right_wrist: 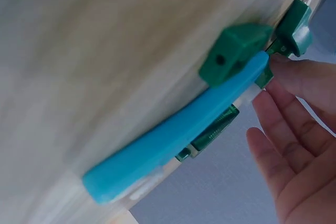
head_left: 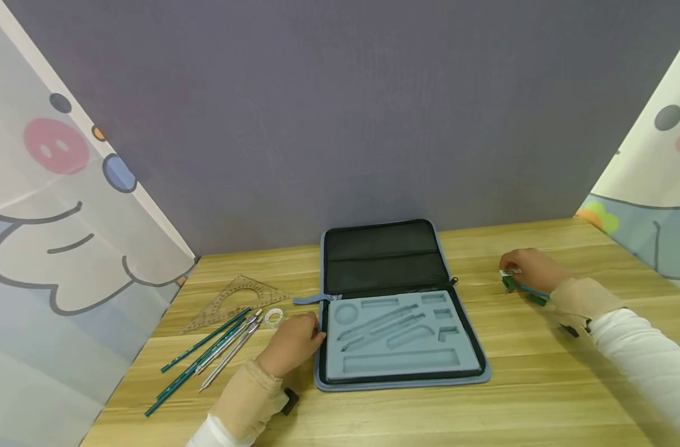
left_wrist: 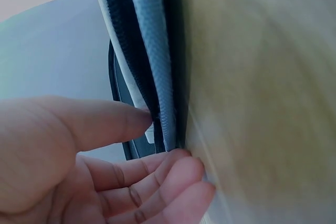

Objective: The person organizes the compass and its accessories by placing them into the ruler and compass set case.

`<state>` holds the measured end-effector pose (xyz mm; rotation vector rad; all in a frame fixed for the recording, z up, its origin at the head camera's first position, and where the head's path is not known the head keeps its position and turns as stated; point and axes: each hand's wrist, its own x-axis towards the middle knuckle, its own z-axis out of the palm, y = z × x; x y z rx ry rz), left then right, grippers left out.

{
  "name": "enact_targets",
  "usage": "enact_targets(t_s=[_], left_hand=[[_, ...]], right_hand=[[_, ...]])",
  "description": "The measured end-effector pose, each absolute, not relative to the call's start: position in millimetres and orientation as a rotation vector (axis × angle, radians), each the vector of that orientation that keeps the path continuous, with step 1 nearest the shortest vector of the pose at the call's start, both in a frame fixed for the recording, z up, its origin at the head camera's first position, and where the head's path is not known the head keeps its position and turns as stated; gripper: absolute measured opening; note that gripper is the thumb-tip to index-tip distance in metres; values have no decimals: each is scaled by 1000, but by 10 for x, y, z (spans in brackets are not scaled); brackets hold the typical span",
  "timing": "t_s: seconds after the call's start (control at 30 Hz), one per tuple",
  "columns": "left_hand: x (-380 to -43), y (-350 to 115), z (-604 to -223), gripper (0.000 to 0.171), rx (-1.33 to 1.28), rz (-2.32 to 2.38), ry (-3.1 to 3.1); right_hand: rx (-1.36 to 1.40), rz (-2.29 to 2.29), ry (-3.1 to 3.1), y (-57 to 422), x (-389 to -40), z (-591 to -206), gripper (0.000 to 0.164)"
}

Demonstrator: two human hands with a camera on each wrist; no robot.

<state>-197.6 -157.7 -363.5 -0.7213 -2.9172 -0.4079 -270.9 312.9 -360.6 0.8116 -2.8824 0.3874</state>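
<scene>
A zip case [head_left: 401, 366] lies unfolded on the table, its foam insert [head_left: 373, 344] cut with bare tool-shaped recesses. At the case's left edge, my left hand [head_left: 292, 344] pinches the zippered rim [left_wrist: 152, 51] between thumb and fingers. Off to the right, my right hand [head_left: 532, 270] pinches a small white-and-green block [right_wrist: 262, 80], partly hidden by the thumb; its kind is unclear. Beside those fingers lie a green pencil sharpener [right_wrist: 231, 51], a curved blue stick-like piece [right_wrist: 173, 129], a flat green case [right_wrist: 215, 129] and another green piece [right_wrist: 294, 24] with metal prongs.
Left of the case lie a clear set square [head_left: 217, 304], several green pencils [head_left: 192, 351], silver compass-like metal tools [head_left: 231, 354] and a white ring [head_left: 273, 318]. A blue strap [head_left: 306, 300] sticks out from the case. A grey panel [head_left: 373, 124] stands behind the table.
</scene>
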Motion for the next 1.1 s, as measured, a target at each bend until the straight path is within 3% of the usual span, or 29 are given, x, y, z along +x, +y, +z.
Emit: enact_targets(t_s=[1.1], left_hand=[[-1983, -1580, -3634, 22, -708, -443, -2941]], right_hand=[[823, 428, -2913, 2808, -2615, -3408, 21]])
